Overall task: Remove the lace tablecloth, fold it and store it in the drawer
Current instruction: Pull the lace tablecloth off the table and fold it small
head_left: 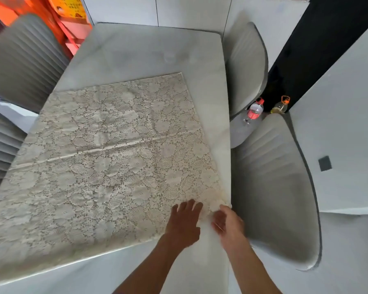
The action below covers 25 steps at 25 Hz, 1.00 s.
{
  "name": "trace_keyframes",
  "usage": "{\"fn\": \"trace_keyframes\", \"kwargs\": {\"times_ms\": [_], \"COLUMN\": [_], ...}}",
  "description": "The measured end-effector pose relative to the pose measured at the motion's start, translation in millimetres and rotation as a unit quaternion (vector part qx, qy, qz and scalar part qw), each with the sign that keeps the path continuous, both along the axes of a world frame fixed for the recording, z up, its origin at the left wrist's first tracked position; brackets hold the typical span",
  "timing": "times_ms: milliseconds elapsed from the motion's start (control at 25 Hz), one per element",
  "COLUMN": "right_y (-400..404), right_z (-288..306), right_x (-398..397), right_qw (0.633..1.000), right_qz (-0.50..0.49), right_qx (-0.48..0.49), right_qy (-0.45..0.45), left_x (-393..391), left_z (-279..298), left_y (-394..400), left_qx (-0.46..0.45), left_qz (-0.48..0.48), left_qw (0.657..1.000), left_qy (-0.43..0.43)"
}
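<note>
Right hand (228,224) is at the near right corner of the lace tablecloth (106,158), fingers curled, with a bunched-up bit of lace just in front of the fingertips; blurred, so can't tell whether the fingers are pinched on the cloth or only touching it. Left hand (184,222) lies just beside it, palm down, fingers spread flat on the lace, pressing on it and not gripping. The two hands are close together, the crumpled corner between them. Both forearms come in from the bottom edge.

The cloth is spread flat over the near part of the table (157,52), cream with a flower and leaf pattern, a fold crease running across its middle. Its left side reaches the left table edge; its right edge runs just inside the right table edge. The far part of the pale table is bare.

Grey ribbed chairs around: one at far left (23,58), one at near left (0,149), one at far right (246,66), one at near right (272,183). Between the two right chairs, on the floor, a plastic bottle (255,111) with red label and cap, and beside it an oil bottle (280,106) with an orange handle. Orange-red objects (68,18) at top left, blurred.
</note>
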State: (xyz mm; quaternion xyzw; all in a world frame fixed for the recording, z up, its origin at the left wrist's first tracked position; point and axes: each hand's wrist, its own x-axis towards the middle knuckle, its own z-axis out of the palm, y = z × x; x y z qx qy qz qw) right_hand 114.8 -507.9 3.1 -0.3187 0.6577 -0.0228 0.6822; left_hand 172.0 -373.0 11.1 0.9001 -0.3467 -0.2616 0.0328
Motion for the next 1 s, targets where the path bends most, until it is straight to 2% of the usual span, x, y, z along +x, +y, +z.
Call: {"fn": "trace_keyframes", "kwargs": {"times_ms": [120,200,240,280,360,400,440,520,560,640,680,760,800,840,920,1000], "right_y": [-26.8,-32.0,-36.8,-43.2,-60.2,-68.7,-76.5,-90.4,-97.3,-105.7,-105.5,-97.3,-93.2,-91.8,-86.0,-77.3], "right_z": [-5.0,-0.8,0.0,-0.6,-5.1,-8.3,-7.1,-3.7,-2.4,2.8,7.4,22.7,30.2,35.4,46.8,63.8], "right_x": [24.5,32.1,32.5,31.0,26.5,26.0,29.7,39.4,42.7,40.8,33.7,12.1,0.3,-10.0,-29.0,-35.6], "right_qw": [0.993,0.964,0.930,0.870,0.688,0.618,0.596,0.604,0.577,0.497,0.482,0.480,0.498,0.537,0.650,0.740], "right_qz": [0.110,0.235,0.311,0.402,0.579,0.628,0.653,0.674,0.693,0.737,0.765,0.820,0.825,0.813,0.742,0.648], "right_qx": [-0.035,-0.113,-0.177,-0.263,-0.419,-0.453,-0.443,-0.398,-0.408,-0.438,-0.408,-0.300,-0.261,-0.222,-0.146,-0.132], "right_qy": [0.003,-0.046,-0.083,-0.111,-0.128,-0.139,-0.148,-0.150,-0.145,-0.136,-0.128,-0.079,-0.057,-0.045,-0.076,-0.119], "left_x": [-2.2,-6.8,-9.1,-12.3,-14.9,-14.3,-13.7,-11.4,-11.1,-17.0,-25.1,-37.9,-42.2,-43.4,-35.4,-16.3], "left_z": [-7.8,-12.0,-13.3,-13.8,-13.5,-13.4,-12.0,-8.2,-1.6,6.0,7.9,22.8,34.0,42.9,59.4,76.7], "left_y": [-25.1,-31.7,-34.2,-34.6,-30.5,-25.5,-19.4,-10.0,-7.7,-2.0,1.6,9.2,14.5,18.7,29.7,39.2], "left_qx": [0.024,0.020,0.007,-0.012,-0.078,-0.120,-0.149,-0.181,-0.171,-0.114,-0.104,-0.092,-0.085,-0.082,-0.087,-0.123], "left_qz": [0.073,0.117,0.140,0.160,0.152,0.134,0.122,0.129,0.149,0.179,0.177,0.156,0.134,0.107,0.092,0.096], "left_qw": [0.997,0.993,0.990,0.987,0.984,0.981,0.978,0.972,0.974,0.976,0.976,0.975,0.972,0.966,0.948,0.949], "left_qy": [-0.017,-0.027,-0.029,-0.031,-0.054,-0.066,-0.080,-0.072,-0.030,0.047,0.071,0.129,0.171,0.221,0.292,0.275]}}
